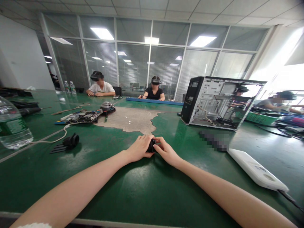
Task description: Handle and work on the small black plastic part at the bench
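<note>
Both hands meet near the middle of the green table, around a small black part [151, 146]. My left hand [141, 146] wraps over it from the left, fingers closed on it. From the other side my right hand [166, 150] pinches it between thumb and fingers. Much of the part is covered, so its exact kind cannot be made out. To the left, a black piece with a round ring and several prongs [68, 142] lies on the tabletop. Beyond it sits a circuit board [80, 116] with a cable trailing from it.
An open computer case [213, 104] stands at the right. Nearer lie a white power strip [257, 169] and a blurred dark object [212, 141]. A water bottle [13, 126] stands at far left. The green table [133, 196] has a worn patch. Other people sit across and at right.
</note>
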Demonstrator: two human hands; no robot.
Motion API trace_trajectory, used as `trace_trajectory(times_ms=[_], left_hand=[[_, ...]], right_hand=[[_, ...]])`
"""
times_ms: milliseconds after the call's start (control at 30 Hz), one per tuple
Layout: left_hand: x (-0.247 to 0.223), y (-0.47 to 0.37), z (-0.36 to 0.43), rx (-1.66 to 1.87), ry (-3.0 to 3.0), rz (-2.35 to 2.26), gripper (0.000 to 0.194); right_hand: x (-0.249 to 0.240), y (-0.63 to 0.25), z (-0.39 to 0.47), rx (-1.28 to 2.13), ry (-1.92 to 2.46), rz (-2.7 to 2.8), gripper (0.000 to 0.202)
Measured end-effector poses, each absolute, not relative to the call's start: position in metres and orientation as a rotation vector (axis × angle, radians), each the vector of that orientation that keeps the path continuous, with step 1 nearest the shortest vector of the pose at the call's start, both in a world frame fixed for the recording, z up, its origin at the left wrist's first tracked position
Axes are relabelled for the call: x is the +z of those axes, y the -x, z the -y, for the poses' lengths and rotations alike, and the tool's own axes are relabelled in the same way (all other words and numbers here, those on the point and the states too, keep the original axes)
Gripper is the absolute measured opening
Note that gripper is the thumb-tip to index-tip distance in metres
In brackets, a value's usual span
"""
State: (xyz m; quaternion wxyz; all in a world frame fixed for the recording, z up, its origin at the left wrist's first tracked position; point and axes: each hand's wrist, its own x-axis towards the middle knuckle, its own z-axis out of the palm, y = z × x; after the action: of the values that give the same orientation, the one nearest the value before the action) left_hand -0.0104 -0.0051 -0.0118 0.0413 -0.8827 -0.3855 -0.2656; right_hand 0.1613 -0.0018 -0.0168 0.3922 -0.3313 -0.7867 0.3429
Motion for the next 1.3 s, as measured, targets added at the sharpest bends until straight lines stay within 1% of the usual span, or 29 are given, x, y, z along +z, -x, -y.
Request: trace_trajectory(times_ms=[133,300,400,567,700,933,1033,1167,1300], left_hand=[[-0.0116,0.0104,0.0054,-0.814,2.706,1.178,0.060],[-0.0120,0.0105,0.0048,-0.820,2.706,1.170,0.059],[-0.0118,0.0103,0.0047,-0.818,2.708,1.168,0.059],[-0.0121,0.0101,0.0046,-0.816,2.697,1.173,0.063],[-0.0126,0.0103,0.0047,-0.819,2.699,1.183,0.060],[-0.0114,0.0102,0.0058,-0.829,2.707,1.176,0.057],[-0.0114,0.0101,0.0057,-0.821,2.705,1.179,0.060],[-0.0116,0.0101,0.0054,-0.806,2.702,1.181,0.062],[-0.0113,0.0101,0.0054,-0.805,2.703,1.190,0.061]], right_hand=[[-0.0150,-0.1616,0.0036,0.894,0.782,1.996,0.020],[-0.0159,-0.1614,0.0024,0.774,0.779,1.966,0.014],[-0.0174,-0.1612,0.0010,0.769,0.787,1.962,0.016],[-0.0175,-0.1614,0.0004,0.847,0.832,1.968,0.026],[-0.0160,-0.1618,0.0019,0.895,0.807,1.990,0.022],[-0.0162,-0.1614,0.0025,0.739,0.752,1.982,0.015],[-0.0174,-0.1612,0.0015,0.750,0.778,1.980,0.018],[-0.0171,-0.1612,0.0019,0.861,0.832,1.985,0.027],[-0.0146,-0.1613,0.0037,0.927,0.815,1.998,0.026]])
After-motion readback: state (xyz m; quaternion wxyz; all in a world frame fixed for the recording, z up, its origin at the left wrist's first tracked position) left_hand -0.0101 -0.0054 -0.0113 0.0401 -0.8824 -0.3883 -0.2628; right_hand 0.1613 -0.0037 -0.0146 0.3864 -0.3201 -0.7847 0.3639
